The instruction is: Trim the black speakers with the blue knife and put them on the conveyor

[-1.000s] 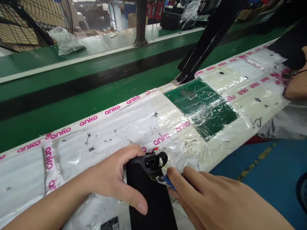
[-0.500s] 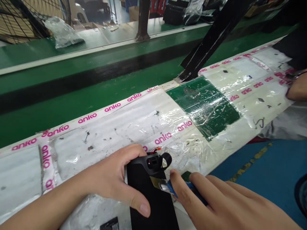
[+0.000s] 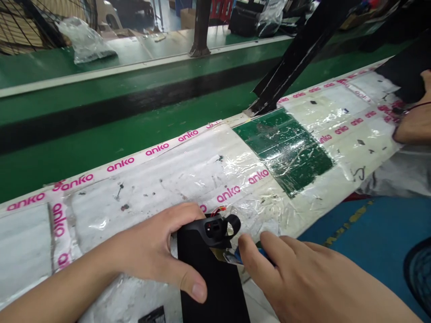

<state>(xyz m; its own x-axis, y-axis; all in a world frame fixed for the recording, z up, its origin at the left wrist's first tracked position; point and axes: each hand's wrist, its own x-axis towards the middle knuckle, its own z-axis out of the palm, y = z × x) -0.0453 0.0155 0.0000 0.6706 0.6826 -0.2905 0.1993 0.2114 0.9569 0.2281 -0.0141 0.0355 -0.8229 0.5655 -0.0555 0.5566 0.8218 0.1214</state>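
- Left hand (image 3: pixel 158 258): thumb and index spread wide in a C. Thumb lies flat on the flat black rectangular panel (image 3: pixel 213 289); index reaches over its far end. Other fingers hidden, can't tell their pose.
- Panel: under the left thumb, left of the right fingertips, running toward the bottom of the view.
- Dark grey moulded plastic end piece (image 3: pixel 198 232) caps the panel's far end, just beside the left index. Rectangular cutout in it.
- Black strap loop (image 3: pixel 237 223) sticks out of the end piece, just beyond the right index tip.
- Thin red wires with an orange tip (image 3: pixel 219 209) poke out past the end piece, right of the left index.
- Right hand (image 3: pixel 299 273): fingers curled together, gripping the blue-handled metal-bladed knife (image 3: pixel 231 258). Thumb hidden.
- Blade points left from the right fingers, along the end piece's near edge. Can't tell if it's touching.
- White plastic-covered bench (image 3: pixel 188 166) with pink "anko" tape extends beyond both hands' fingers; dark green rectangular patch (image 3: pixel 286 148) up and right of the right fingertips.
- Co-worker's hand (image 3: pixel 412 123): far right, well apart from the right fingers.
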